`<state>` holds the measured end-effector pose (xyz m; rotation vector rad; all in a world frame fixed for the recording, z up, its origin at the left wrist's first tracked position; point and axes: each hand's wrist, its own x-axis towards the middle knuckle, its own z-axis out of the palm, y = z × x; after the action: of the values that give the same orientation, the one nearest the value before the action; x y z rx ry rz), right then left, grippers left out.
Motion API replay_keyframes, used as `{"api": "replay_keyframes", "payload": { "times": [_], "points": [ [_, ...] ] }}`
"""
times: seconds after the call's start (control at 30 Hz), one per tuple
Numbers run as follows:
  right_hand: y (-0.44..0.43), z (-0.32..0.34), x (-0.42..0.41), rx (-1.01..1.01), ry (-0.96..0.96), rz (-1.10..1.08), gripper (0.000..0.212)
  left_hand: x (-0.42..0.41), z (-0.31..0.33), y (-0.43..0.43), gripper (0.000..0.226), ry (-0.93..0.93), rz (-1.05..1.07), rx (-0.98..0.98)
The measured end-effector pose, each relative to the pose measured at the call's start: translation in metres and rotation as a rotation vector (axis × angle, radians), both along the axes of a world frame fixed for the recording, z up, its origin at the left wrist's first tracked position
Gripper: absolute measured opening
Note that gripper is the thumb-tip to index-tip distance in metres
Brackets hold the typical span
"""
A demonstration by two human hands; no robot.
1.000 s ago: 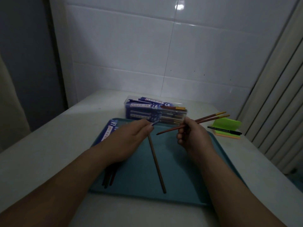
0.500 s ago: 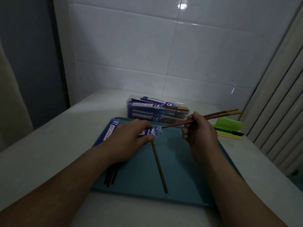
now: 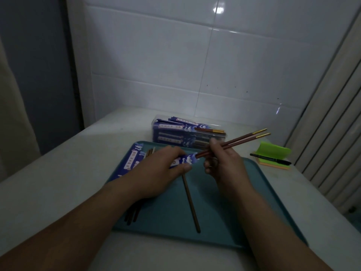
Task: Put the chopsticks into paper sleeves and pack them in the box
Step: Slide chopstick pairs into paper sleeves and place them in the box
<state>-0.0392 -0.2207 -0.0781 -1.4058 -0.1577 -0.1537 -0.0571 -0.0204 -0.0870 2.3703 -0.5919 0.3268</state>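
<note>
- A flat teal plastic tray point(image 3: 244, 202) with a raised rim lay on the pale countertop point(image 3: 58, 182), its long side towards the camera.
- A stack of sticky notes, bright green on top with an orange pad below point(image 3: 273, 153), sat on the counter just right of the tray's far corner, its top sheets curled up.
- A slim black pen point(image 3: 270, 158) lay across that stack.
- Glossy white wall tiles point(image 3: 175, 65) rose behind the counter.
- A ribbed off-white panel point(image 3: 332, 133) stood at the right.
- A dark grey wall point(image 3: 35, 75) stood at the left.
</note>
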Motion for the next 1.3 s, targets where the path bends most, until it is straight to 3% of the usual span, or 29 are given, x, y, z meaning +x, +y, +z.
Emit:
{"api": "replay_keyframes", "payload": {
  "times": [0.17,0.33,0.57,0.7,0.8,1.07,1.17,1.3],
  "points": [
    [0.011,-0.002,-0.002,0.022,0.095,0.039,0.025,0.003,0.001,-0.003,0.013,0.009,0.026,-0.030],
    [-0.013,0.000,0.012,0.172,0.162,-0.136,0.023,0.006,-0.002,0.001,0.016,-0.006,0.058,0.012],
    [0.003,-0.003,0.001,0.033,0.267,0.096,0.025,0.007,-0.004,0.000,0.016,-0.034,0.085,0.047],
    [-0.014,0.001,0.009,0.076,0.213,-0.194,0.035,0.008,-0.004,0.002,0.021,-0.028,0.080,0.078],
    [-0.023,0.002,0.015,-0.004,0.097,-0.365,0.030,0.007,-0.003,0.002,0.022,-0.030,0.077,0.100],
    [-0.013,-0.005,0.008,-0.266,0.172,-0.252,0.045,0.010,-0.006,0.005,0.024,-0.022,0.098,0.148],
    [-0.012,-0.004,0.007,-0.242,0.133,-0.233,0.033,0.010,-0.008,0.004,0.024,-0.026,0.094,0.147],
    [-0.010,-0.001,0.004,-0.232,0.152,-0.153,0.039,0.013,-0.009,0.009,0.024,-0.032,0.105,0.138]
  ]
}}
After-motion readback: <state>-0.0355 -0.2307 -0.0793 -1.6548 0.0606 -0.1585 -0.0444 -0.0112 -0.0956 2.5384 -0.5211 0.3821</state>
